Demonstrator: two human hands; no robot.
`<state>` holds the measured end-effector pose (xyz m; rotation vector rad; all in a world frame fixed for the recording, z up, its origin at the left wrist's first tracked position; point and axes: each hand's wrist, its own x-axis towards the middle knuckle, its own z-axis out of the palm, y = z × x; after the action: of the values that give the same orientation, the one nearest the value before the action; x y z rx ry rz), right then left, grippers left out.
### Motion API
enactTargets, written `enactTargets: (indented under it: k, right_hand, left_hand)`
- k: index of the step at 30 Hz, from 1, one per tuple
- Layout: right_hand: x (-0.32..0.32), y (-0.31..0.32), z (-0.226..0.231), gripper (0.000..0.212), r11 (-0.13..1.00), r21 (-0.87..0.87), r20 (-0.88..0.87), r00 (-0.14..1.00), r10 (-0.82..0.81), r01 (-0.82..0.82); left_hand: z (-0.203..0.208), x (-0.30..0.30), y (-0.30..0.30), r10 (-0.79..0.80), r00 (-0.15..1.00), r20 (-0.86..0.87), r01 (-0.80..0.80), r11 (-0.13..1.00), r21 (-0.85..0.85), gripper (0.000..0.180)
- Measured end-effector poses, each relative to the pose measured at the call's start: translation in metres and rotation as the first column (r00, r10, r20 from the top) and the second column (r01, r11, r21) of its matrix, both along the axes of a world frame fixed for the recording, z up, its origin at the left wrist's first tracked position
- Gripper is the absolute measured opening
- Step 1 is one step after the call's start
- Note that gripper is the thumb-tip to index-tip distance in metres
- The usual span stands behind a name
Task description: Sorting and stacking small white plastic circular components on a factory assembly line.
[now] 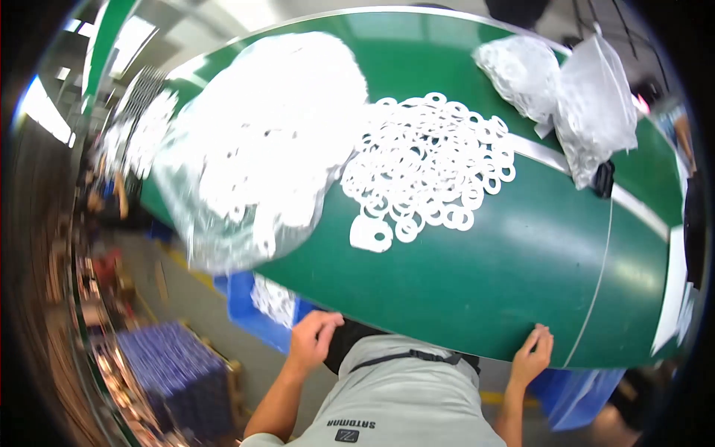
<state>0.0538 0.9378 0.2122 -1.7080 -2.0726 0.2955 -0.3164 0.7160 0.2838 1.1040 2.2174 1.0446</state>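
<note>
My left hand [315, 337] rests at the table's near edge, fingers loosely curled, thumb apart, nothing visible in it. Further right, my right hand [535, 352] touches the green tabletop [477, 290] at the same edge with fingers stretched out and no object in them. Beyond my hands lies a heap of flat white rings [428, 156], loosely piled. At its near side is a white flat piece with a round hole [370, 233], wider than the rings. A large clear plastic bag [261, 149] full of white parts lies left of the heap.
Two clear bags [596, 104] of pale parts lie at the far right, beside a small black object [604, 179]. Under the near edge stand a blue bin [249, 313] with white parts and another blue container [577, 395]. Purple stacked material [171, 365] sits on the floor left.
</note>
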Motion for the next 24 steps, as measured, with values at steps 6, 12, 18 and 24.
enactTargets:
  k: [6, 12, 18, 24]
  right_hand:
    - [-0.05, -0.008, -0.02, 0.022, 0.902, 0.071, 0.016, 0.903, -0.429, 0.427]
    - [-0.064, -0.02, -0.044, 0.023, 0.86, 0.311, 0.119, 0.882, -0.457, 0.403]
    - [-0.079, -0.024, -0.05, 0.029, 0.852, 0.311, 0.089, 0.879, -0.468, 0.422]
    - [-0.048, -0.029, -0.068, 0.028, 0.829, 0.336, 0.075, 0.865, -0.496, 0.447]
  left_hand:
    - [-0.025, -0.102, 0.095, -0.515, 0.857, -0.024, 0.515, 0.856, 0.036, 0.022]
    - [-0.072, -0.134, 0.124, -0.572, 0.699, -0.43, 0.612, 0.789, -0.055, 0.052]
    - [-0.102, -0.148, 0.113, -0.524, 0.595, -0.61, 0.698, 0.713, 0.067, 0.053]
    - [-0.079, -0.148, 0.082, -0.379, 0.636, -0.672, 0.674, 0.697, 0.245, 0.044]
